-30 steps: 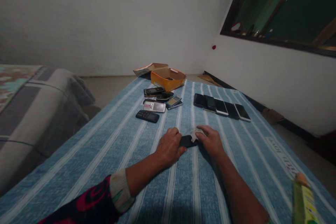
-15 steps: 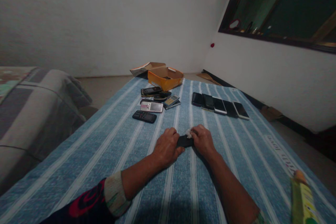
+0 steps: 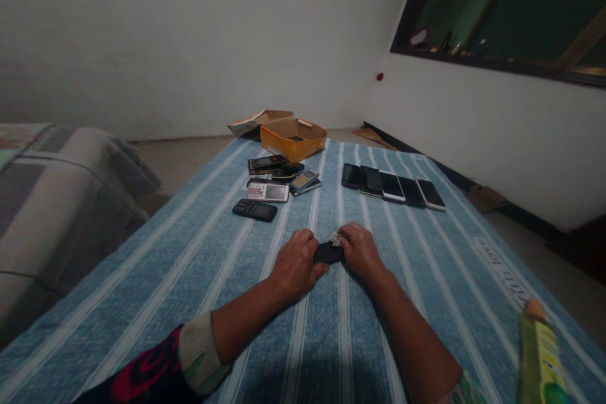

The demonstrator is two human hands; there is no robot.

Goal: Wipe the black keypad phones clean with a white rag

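Gripping a small black item (image 3: pixel 328 253) with both hands, flat on the cloth at my 12 o'clock, right up against my fingers. Can't tell if it's a phone or a case, my hands cover too much of it. A white scrap (image 3: pixel 337 239) pokes out at its far right corner, tissue or fluff, too small to say. My left hand (image 3: pixel 296 263) is closed, fingers curled over the item's left end. My right hand (image 3: pixel 360 251) is closed too, pinching the right end beside the scrap. Step in hand looks like working on this one item, both hands on it and nothing else touched.

Under everything, a blue striped bedspread (image 3: pixel 402 309). Further out at 11 o'clock, keypad phones (image 3: pixel 267 192) in a loose overlapping group, six counted, overlap makes that uncertain. At 1 o'clock, five touchscreen smartphones (image 3: pixel 392 186) side by side in one row, screens up. At 12 o'clock by the far edge, one open orange cardboard box (image 3: pixel 292 142) with one more opened carton (image 3: pixel 258 122) just behind it. At 4 o'clock, one green and yellow bottle (image 3: pixel 540 356) with an orange top. At 9 o'clock, one grey sofa arm (image 3: pixel 61 214). At 2 o'clock, one dark window (image 3: pixel 497 6)
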